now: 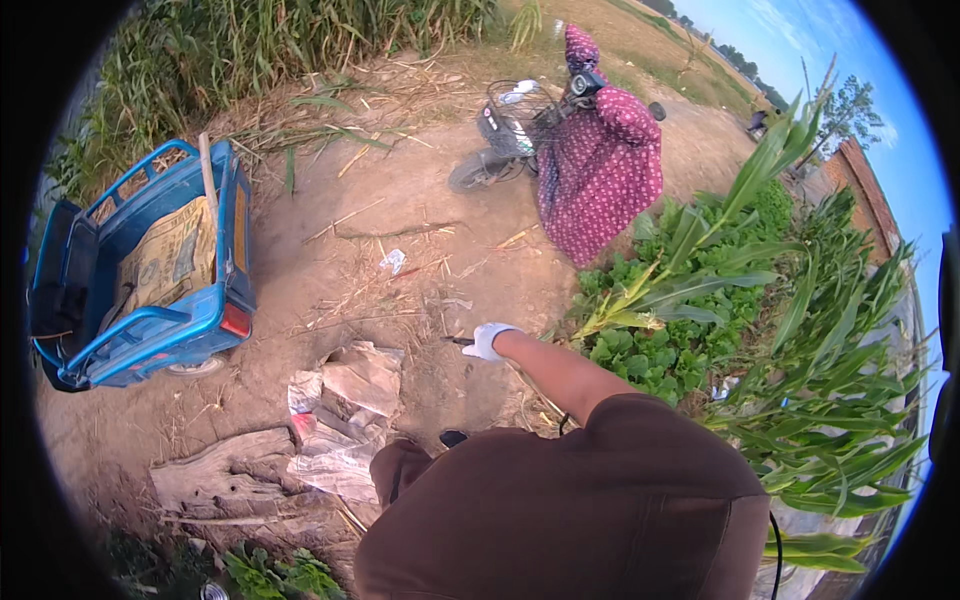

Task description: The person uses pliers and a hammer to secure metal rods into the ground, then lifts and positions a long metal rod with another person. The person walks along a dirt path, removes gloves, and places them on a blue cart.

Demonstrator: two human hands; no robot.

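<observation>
My right hand (487,341), in a white glove, reaches out over the bare dirt. Its fingers are closed round a thin dark stick-like object (458,340) whose short end juts out to the left; I cannot make out its kind. Of my left arm only the brown sleeve (400,468) shows, and the left hand is hidden. Nearest to that sleeve, crumpled paper-like sacking (362,378) lies on the ground, with a weathered slab of wood (225,470) to its left.
A blue cargo tricycle (185,335) with a flattened sack (170,255) in its bed stands at left. Ahead is a scooter (485,170) under a patterned maroon cover (605,180). Leafy green plants (640,340) and tall corn stalks (820,400) line the right. Straw litters the path.
</observation>
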